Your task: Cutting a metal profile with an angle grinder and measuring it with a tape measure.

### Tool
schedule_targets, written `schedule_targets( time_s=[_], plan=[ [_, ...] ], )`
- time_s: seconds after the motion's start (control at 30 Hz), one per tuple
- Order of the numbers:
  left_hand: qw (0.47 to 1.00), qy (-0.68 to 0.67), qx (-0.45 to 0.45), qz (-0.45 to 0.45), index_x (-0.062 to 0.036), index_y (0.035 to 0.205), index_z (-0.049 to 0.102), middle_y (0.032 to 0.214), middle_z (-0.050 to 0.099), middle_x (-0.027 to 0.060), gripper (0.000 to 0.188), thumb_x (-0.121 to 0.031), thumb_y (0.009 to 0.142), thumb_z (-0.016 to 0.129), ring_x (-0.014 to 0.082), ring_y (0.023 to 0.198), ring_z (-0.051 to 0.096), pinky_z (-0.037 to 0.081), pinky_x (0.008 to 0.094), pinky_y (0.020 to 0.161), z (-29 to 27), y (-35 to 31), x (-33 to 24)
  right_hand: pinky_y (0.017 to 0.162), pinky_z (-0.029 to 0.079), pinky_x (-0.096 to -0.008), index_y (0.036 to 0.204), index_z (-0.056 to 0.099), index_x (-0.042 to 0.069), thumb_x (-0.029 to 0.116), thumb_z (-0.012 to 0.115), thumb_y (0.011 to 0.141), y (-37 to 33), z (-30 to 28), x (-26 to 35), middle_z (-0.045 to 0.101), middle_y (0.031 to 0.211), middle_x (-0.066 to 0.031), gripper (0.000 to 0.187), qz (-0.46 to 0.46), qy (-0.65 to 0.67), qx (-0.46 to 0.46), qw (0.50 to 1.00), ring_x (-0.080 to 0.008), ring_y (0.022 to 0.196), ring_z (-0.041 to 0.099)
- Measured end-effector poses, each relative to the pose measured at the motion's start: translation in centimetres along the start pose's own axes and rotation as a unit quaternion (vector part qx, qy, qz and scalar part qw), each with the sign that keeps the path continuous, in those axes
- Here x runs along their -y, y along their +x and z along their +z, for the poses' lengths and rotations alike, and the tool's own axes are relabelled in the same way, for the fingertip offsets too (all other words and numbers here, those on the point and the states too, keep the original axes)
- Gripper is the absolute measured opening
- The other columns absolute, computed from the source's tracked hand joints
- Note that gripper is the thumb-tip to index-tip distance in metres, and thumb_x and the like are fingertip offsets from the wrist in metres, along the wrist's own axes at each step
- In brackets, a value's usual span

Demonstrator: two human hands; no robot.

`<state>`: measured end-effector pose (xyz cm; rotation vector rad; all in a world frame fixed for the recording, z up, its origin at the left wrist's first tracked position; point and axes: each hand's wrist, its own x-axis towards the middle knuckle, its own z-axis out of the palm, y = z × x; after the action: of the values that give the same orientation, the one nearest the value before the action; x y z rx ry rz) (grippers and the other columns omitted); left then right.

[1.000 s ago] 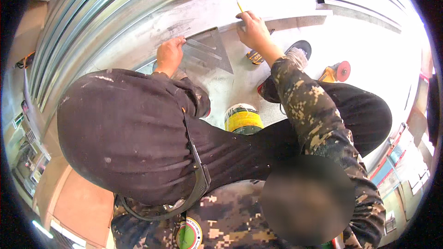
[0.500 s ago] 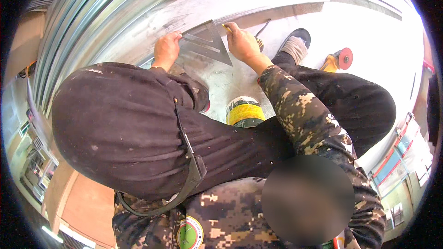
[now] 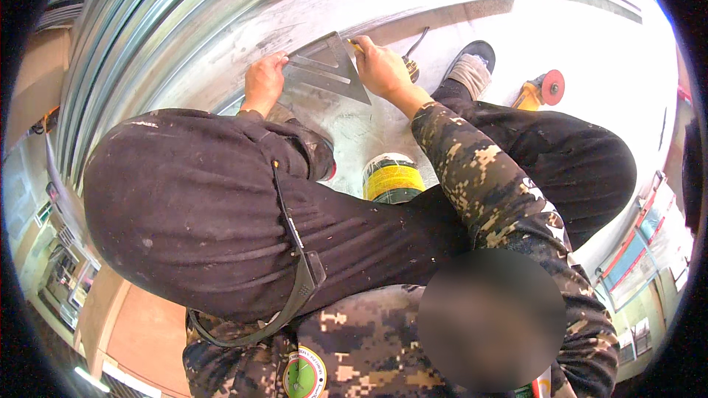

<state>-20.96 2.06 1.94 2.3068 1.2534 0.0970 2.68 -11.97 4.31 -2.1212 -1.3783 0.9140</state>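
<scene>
The yellow-banded bucket [image 3: 393, 179] sits between your legs, probably there to stay clear of your hands. Beyond it, your left hand [image 3: 264, 82] pinches the left corner of the metal speed square [image 3: 330, 85], seemingly to steady it beside the metal profile [image 3: 457, 16]; whether they touch, you can't tell from here. Your right hand's fingers are clamped around the yellow pencil [image 3: 355, 46], just beside the square's right edge, with a low grip that likely gives control. The angle grinder [image 3: 529, 96] rests past your right foot, apparently parked out of the way.
</scene>
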Motion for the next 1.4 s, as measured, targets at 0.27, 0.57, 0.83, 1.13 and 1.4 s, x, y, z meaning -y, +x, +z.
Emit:
schedule_targets(
  time_s=[0.27,0.57,0.83,1.13,1.4],
  plan=[
    [1.000,-0.015,-0.015,0.016,-0.0114,0.106,0.075,0.097,0.071,0.0193,0.018,-0.020,0.093,0.065,0.0399,0.091,0.069,0.055,0.0465,0.078,0.0,0.0,0.3,0.079,0.052,-0.0553,0.124,0.057,0.008,0.021,0.049,0.099,0.1,0.0,0.2,0.070,0.092,-0.0263,0.029,0.021,0.003,0.020,1.000,-0.0454,0.088,0.068],
    [1.000,-0.004,-0.007,0.026,-0.0098,0.106,0.075,0.100,0.072,0.0181,0.019,-0.017,0.093,0.065,0.0382,0.095,0.069,0.056,0.0452,0.082,0.1,0.0,0.8,0.074,0.053,-0.0547,0.119,0.055,0.006,0.022,0.050,0.098,0.1,0.5,0.0,0.070,0.088,-0.0257,0.027,-0.009,0.002,-0.007,1.000,-0.0443,0.084,0.069],
    [1.000,0.009,0.005,0.014,-0.0089,0.106,0.076,0.101,0.072,0.0173,0.019,-0.014,0.092,0.065,0.0369,0.095,0.070,0.056,0.0441,0.083,0.0,0.1,0.5,0.074,0.053,-0.0546,0.120,0.055,0.006,0.022,0.051,0.098,0.1,0.3,0.0,0.070,0.088,-0.0267,0.028,-0.010,0.000,-0.006,1.000,-0.0442,0.084,0.069],
    [0.999,-0.010,-0.017,0.039,-0.0076,0.103,0.076,0.099,0.072,0.0182,0.018,-0.014,0.091,0.065,0.0376,0.093,0.070,0.056,0.0440,0.081,0.1,0.1,0.5,0.079,0.052,-0.0551,0.121,0.058,0.008,0.022,0.049,0.099,0.4,1.0,0.5,0.070,0.092,-0.0266,0.027,0.009,0.004,0.006,1.000,-0.0463,0.088,0.067],
    [1.000,-0.002,-0.003,0.014,-0.0123,0.103,0.078,0.100,0.072,0.0161,0.020,-0.012,0.090,0.062,0.0367,0.092,0.070,0.056,0.0457,0.082,-0.1,-0.4,0.3,0.079,0.051,-0.0560,0.118,0.060,0.006,0.021,0.049,0.099,0.3,1.3,1.6,0.069,0.089,-0.0278,0.026,0.005,0.019,-0.015,1.000,-0.0467,0.088,0.067]
  ],
)
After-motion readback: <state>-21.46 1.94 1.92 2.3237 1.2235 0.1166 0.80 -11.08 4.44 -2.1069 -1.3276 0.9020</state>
